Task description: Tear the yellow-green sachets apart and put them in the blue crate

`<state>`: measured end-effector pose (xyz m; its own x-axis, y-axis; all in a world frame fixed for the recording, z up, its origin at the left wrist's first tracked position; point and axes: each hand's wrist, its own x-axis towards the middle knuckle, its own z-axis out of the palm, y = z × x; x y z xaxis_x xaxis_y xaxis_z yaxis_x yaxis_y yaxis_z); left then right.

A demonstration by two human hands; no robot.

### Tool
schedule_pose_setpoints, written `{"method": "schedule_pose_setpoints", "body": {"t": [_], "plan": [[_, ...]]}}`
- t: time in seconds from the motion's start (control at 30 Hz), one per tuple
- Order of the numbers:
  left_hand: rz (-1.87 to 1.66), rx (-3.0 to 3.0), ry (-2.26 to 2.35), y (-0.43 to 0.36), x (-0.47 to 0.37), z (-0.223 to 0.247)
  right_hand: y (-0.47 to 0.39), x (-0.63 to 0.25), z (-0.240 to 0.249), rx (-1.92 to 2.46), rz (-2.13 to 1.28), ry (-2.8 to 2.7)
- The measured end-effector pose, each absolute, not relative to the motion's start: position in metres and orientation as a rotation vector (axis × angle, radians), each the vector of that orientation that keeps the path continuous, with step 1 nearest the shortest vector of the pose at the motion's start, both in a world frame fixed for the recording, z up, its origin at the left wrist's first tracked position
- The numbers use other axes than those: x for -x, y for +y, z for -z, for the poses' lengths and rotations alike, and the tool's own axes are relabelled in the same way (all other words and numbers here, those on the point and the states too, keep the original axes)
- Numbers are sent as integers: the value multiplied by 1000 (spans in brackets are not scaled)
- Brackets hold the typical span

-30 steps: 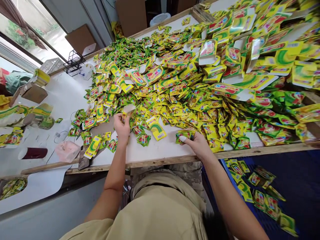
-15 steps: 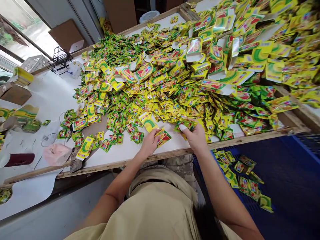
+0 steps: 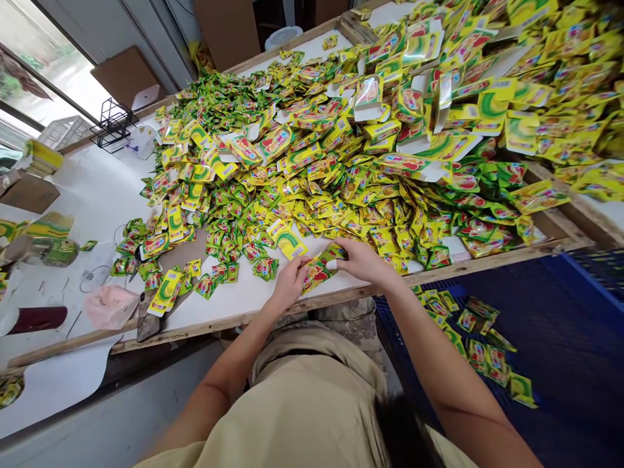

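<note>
Green and yellow, the pouch point(image 3: 318, 271) is held over the tabletop point(image 3: 217, 304), near its wooden edge point(image 3: 199, 328). The left hand's point(image 3: 288, 285) grip is clamped on its left end; the right hand's point(image 3: 361, 261) is closed about the upper right. A light pinch at the margins, ends level, should steady it without creasing. The yellow carton point(image 3: 287, 239) just beyond bears a barcode; the red-and-blue lettering on the heaped packets point(image 3: 341, 175) is too small to read.

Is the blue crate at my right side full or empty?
Neither: some packets lie in the blue crate, but much of its inside shows bare.
</note>
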<state>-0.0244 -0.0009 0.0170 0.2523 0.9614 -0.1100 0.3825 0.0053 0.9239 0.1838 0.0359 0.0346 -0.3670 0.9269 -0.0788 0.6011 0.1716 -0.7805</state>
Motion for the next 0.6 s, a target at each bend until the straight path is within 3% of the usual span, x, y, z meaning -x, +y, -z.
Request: {"method": "schedule_pose_setpoints", "body": {"t": [0.47, 0.6], "plan": [[-923, -1368, 1468, -1, 0, -12, 51, -173, -38, 1672, -903, -1924], [-954, -1329, 1455, -1, -9, -7, 60, -181, -45, 1529, -1011, -1975]]}}
